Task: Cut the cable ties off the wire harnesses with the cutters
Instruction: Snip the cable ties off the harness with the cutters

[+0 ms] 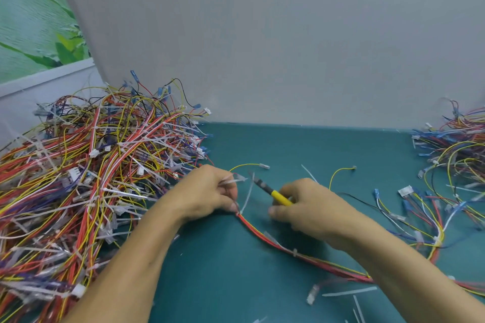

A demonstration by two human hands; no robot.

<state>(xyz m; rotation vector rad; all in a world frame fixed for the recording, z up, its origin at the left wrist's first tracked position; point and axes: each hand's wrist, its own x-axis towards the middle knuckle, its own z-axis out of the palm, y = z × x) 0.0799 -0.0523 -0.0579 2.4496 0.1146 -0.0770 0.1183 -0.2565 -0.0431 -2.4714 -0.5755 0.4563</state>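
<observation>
a: what's the surface you're working on?
b: a teal mat [301, 144] over the table, running back to a plain grey wall [262, 47]. at the far left, past the wall's edge, there's a picture of green leaves [34, 21]
a: and your hands?
b: my left hand [210, 191] is curled round the end of one wire harness [262, 233], pinching it at the middle of the mat. my right hand [309, 207] grips the cutters [273, 191] by the yellow handle, tip pointing far and left toward a pale cable tie [246, 196] that sticks up from the harness just beside my left thumb. it's blurred, so i can't tell if the blades touch it
a: where does that harness run?
b: its red and yellow wires trail from my left fingers toward the near right and pass under my right forearm
a: anything else on the mat?
b: a big tangled heap [91, 178] of tied harnesses fills the left side, a smaller heap [456, 144] sits at the far right edge, and loose cut ties [349, 291] lie near me on the right
</observation>
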